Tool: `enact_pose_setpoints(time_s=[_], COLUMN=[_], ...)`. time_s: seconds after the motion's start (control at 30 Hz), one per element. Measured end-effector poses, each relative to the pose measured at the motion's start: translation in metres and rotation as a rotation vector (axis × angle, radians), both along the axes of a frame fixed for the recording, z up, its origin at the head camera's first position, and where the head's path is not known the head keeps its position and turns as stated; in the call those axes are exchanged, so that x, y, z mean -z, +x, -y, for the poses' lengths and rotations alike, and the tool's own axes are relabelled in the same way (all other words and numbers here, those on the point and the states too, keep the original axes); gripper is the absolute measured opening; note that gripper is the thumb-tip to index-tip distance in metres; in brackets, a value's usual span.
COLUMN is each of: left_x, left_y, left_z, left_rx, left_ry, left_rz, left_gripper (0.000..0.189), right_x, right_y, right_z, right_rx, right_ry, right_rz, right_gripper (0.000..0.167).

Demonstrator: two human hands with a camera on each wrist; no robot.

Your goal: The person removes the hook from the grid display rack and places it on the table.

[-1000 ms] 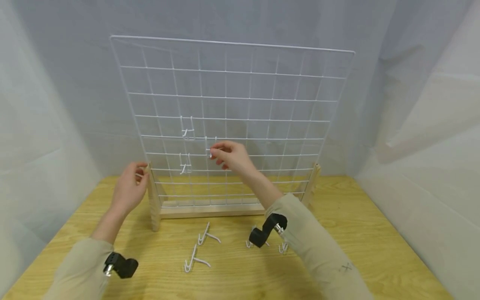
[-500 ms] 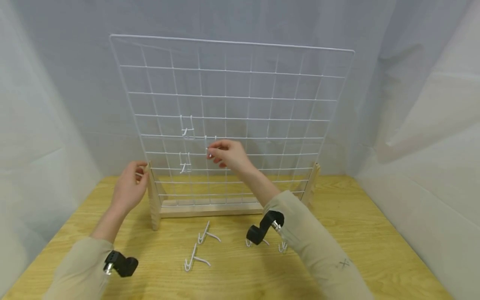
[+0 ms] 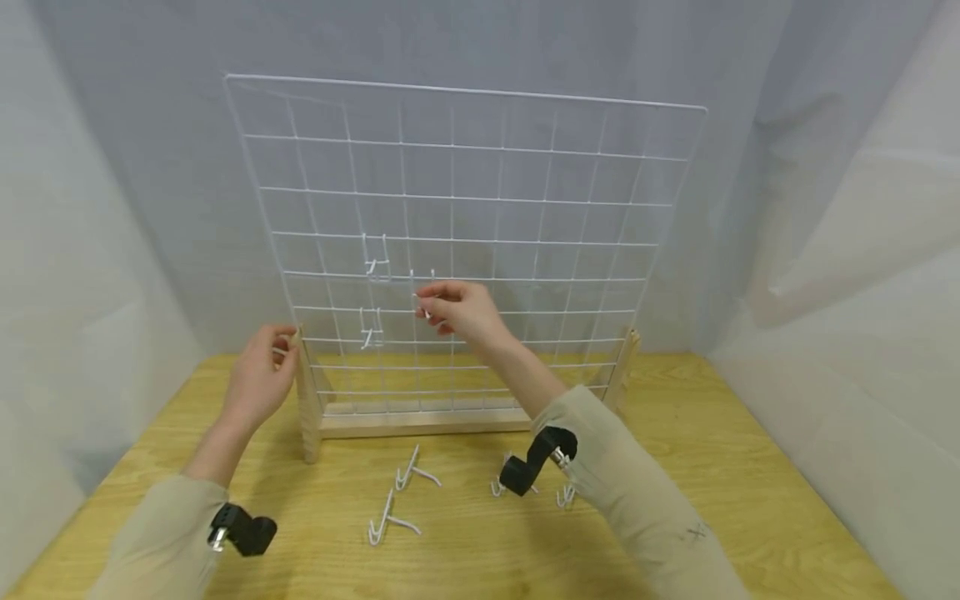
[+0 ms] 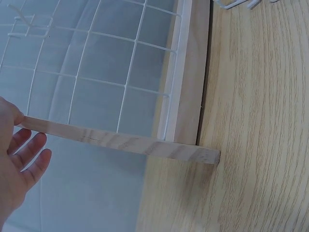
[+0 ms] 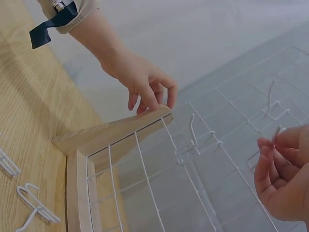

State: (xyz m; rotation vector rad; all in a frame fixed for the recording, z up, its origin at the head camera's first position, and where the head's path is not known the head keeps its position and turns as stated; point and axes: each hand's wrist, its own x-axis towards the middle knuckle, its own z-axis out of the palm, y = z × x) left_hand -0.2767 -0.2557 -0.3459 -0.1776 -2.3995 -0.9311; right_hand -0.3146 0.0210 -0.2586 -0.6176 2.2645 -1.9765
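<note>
A white wire grid panel [image 3: 472,200] stands upright in a wooden stand [image 3: 420,421]. At its middle my right hand [image 3: 468,317] pinches the prong of a white wire hook [image 3: 412,283] between thumb and fingertips; the fingers hide much of it. The hook's two top ends show at a horizontal wire, but whether they sit over it I cannot tell. Two similar hooks hang to the left, an upper hook [image 3: 377,265] and a lower hook [image 3: 371,335]. My left hand [image 3: 258,375] grips the top of the stand's left wooden post [image 4: 120,140] between thumb and fingers.
Two loose hooks, one behind [image 3: 408,468] and one nearer [image 3: 386,523], lie on the wooden table [image 3: 315,550]. Further hooks lie partly hidden under the right forearm, one showing its end [image 3: 566,497]. Pale sheets [image 3: 825,292] surround the table.
The hook in my right hand has risen slightly against the horizontal wire, and its prong tip has shifted a little. My left hand stays on the post.
</note>
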Motion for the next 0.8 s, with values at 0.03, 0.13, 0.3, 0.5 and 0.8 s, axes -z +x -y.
enact_pose_setpoints(time_s=[0.03,0.13,0.3,0.5,0.8], left_x=[0.000,0.000,-0.001,-0.001,-0.001], left_y=[0.000,0.000,0.000,-0.001,-0.001], left_z=[0.000,-0.001,-0.001,-0.002,-0.004], left_rx=[0.000,0.001,0.004,0.004,0.010], left_ry=[0.000,0.003,0.005,0.020,0.093], left_rz=[-0.001,0.001,0.004,0.006,0.011], left_gripper=[0.030,0.030,0.030,0.030,0.030], right_x=[0.000,0.003,0.014,0.033,0.054], right_y=[0.001,0.004,0.009,0.018,0.026], right_z=[-0.001,-0.007,-0.017,-0.026,-0.036], right_rx=[-0.006,-0.037,-0.107,-0.191,-0.214], right_ry=[0.008,0.045,0.117,0.140,0.177], right_rz=[-0.007,-0.034,-0.045,-0.015,0.021], right_gripper=[0.021,0.021,0.023,0.025,0.023])
